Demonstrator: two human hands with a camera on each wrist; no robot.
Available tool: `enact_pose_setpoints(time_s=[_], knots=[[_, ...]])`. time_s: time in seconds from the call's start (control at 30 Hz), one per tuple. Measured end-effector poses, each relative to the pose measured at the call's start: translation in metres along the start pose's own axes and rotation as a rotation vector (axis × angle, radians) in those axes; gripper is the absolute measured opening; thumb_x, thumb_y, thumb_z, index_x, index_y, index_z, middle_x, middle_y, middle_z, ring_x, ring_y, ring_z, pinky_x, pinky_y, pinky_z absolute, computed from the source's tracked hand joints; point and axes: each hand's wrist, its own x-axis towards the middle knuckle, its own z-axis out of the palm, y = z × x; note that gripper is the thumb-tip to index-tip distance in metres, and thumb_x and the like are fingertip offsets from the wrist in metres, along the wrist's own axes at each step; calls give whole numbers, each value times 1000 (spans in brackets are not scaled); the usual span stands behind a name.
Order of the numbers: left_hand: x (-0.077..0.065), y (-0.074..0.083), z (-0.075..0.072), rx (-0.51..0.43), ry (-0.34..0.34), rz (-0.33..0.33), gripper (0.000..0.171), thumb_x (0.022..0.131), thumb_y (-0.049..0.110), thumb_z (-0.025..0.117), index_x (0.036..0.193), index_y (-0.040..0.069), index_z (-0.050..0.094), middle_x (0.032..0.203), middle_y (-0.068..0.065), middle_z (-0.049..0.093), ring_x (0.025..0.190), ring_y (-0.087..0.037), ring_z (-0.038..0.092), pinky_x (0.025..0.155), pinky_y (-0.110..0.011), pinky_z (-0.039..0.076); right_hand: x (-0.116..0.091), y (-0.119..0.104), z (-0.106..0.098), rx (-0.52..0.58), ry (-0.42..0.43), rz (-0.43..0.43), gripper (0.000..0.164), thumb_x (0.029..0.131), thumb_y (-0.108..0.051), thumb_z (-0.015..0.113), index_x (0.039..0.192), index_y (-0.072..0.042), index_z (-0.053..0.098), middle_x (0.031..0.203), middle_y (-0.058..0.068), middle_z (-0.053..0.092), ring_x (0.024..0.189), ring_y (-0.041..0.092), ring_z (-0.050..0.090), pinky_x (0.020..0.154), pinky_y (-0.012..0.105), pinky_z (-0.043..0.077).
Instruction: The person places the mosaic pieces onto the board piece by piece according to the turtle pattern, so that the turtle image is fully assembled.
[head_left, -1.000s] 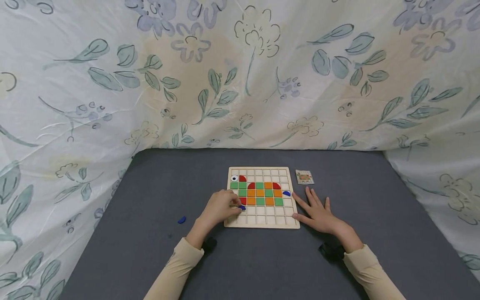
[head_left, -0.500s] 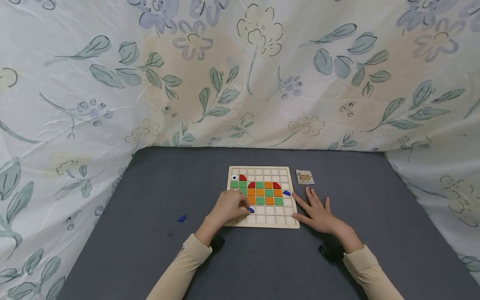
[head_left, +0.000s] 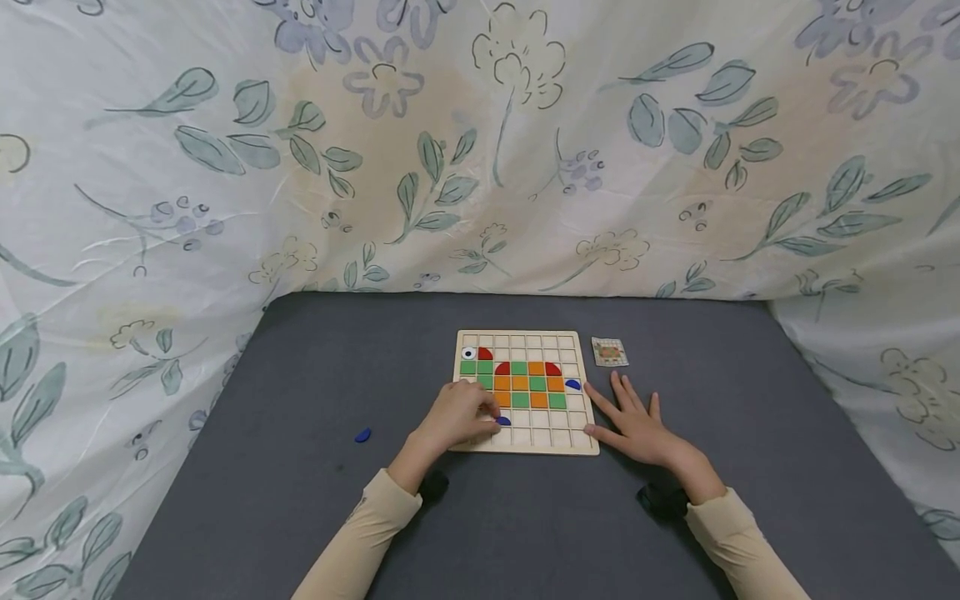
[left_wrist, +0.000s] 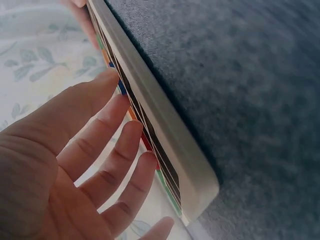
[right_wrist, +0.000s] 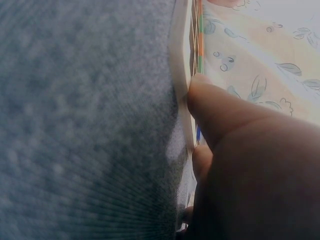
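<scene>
A wooden grid board [head_left: 540, 437] lies flat on the table, with green, orange and red tiles set in its squares. My left hand [head_left: 455, 414] is over its lower left part and pinches a blue half-round tile [head_left: 503, 421] between thumb and fingers. The left wrist view shows that blue tile [left_wrist: 122, 87] at the thumb tip, low over the squares. My right hand [head_left: 637, 432] lies with fingers spread, its thumb and forefinger at the board's right edge. Another blue half-round tile [head_left: 573, 384] sits near that edge. The left hand hides some squares.
One loose blue tile [head_left: 363, 435] lies on the grey table [head_left: 315, 367] to the left of the board. A small printed card [head_left: 610, 352] is beyond the right hand. Behind the table hangs a floral cloth [head_left: 517, 200].
My left hand has moved slightly right over the board with the blue tile, then stayed nearly still for the last half second. The right hand keeps its place.
</scene>
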Motion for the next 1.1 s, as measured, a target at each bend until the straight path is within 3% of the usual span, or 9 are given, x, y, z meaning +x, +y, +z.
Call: enact_pose_setpoints(time_s=[0.27,0.6,0.9,1.1], knots=[[-8,-7,-5,23,1,56,14,76,27,75,89,21,75,86,7,65,81,-12,54,91,-47,40,0,-2,-2,3,-2,-1,73,90,-55,48,149,-22,20,153,24,-3,139,44,-5,97,72,-11],[-31,-34,-21,-37,-1,-20,17,76,24,75,93,21,73,84,6,61,82,-14,49,99,-56,32,-1,-3,-3,9,4,-5,73,90,-53,48,149,-20,21,152,26,-2,139,45,-4,96,73,-11],[-53,-58,-36,-32,32,-87,22,74,23,78,95,21,72,88,5,62,87,-17,54,96,-54,35,-1,0,-2,18,5,-8,74,89,-55,48,149,-22,21,152,26,-2,139,45,-4,96,73,-12],[-68,-78,-47,-26,52,-82,24,75,19,77,98,19,71,90,3,62,89,-20,56,91,-54,38,-2,0,-2,34,23,-18,73,89,-54,49,149,-21,23,152,27,-1,138,45,-3,96,73,-11]])
